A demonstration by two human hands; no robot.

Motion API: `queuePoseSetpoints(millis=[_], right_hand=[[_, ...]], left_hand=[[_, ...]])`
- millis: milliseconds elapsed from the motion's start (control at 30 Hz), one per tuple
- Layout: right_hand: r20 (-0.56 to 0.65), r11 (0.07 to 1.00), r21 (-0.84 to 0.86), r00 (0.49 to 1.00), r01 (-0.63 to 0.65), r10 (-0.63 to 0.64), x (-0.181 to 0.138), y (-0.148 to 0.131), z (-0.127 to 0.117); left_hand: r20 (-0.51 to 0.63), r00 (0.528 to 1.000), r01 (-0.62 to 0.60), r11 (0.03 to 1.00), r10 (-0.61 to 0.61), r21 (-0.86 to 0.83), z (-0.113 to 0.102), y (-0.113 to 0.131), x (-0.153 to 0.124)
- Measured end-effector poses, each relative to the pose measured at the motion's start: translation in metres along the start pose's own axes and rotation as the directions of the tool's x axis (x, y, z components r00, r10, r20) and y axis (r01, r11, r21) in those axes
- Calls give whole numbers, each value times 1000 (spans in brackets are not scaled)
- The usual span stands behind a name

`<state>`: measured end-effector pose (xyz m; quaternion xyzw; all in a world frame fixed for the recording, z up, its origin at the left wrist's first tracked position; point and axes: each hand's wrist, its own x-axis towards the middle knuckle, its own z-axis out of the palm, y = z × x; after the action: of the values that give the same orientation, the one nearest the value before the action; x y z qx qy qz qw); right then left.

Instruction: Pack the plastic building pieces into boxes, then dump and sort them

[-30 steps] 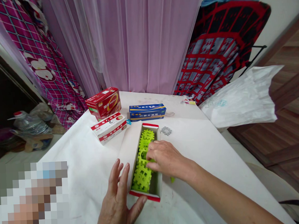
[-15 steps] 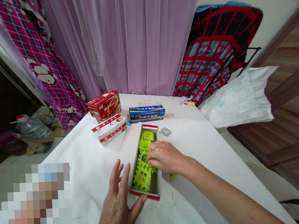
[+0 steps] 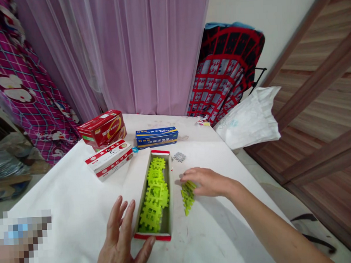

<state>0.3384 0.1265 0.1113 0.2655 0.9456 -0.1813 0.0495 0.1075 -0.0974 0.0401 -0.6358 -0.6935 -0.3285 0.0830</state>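
Note:
A long open cardboard box [image 3: 170,209] with red ends lies in the middle of the white table [image 3: 65,206], filled with several lime-green interlocking plastic tiles [image 3: 154,194]. My left hand [image 3: 122,242] rests flat against the box's near left side, fingers stretched out, thumb at its near end. My right hand [image 3: 206,181] lies on the table just right of the box, fingers resting on a small stack of green tiles [image 3: 187,197] outside the box. A single grey tile [image 3: 179,157] lies beyond that hand.
At the back of the table stand a red box [image 3: 101,127], a white-and-red box [image 3: 108,159] and a blue box [image 3: 156,137]. A white bag [image 3: 250,118] sits off the right edge. Pink curtains [image 3: 137,51] and a red patterned cloth [image 3: 225,73] hang behind.
My right hand has left the inside of the box and moved right onto the table, onto green tiles there. The camera has swung to the right. My left hand stays by the box.

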Motion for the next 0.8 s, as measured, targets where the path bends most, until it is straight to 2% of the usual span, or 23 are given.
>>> queuePoseSetpoints(millis=[133, 367, 667, 800], right_hand=[[59, 990, -118, 996, 70, -64, -9, -2, 23], [9, 943, -259, 977, 209, -214, 0, 5, 45], [10, 936, -242, 965, 257, -262, 2, 11, 53], [-12, 942, -216, 964, 257, -266, -2, 9, 46]], left_hand=[[4, 999, -50, 998, 50, 28, 0, 0, 3], [3, 1000, -29, 999, 29, 40, -1, 2, 2], [31, 999, -23, 999, 21, 42, 0, -2, 0], [21, 1000, -23, 999, 22, 36, -1, -1, 1]])
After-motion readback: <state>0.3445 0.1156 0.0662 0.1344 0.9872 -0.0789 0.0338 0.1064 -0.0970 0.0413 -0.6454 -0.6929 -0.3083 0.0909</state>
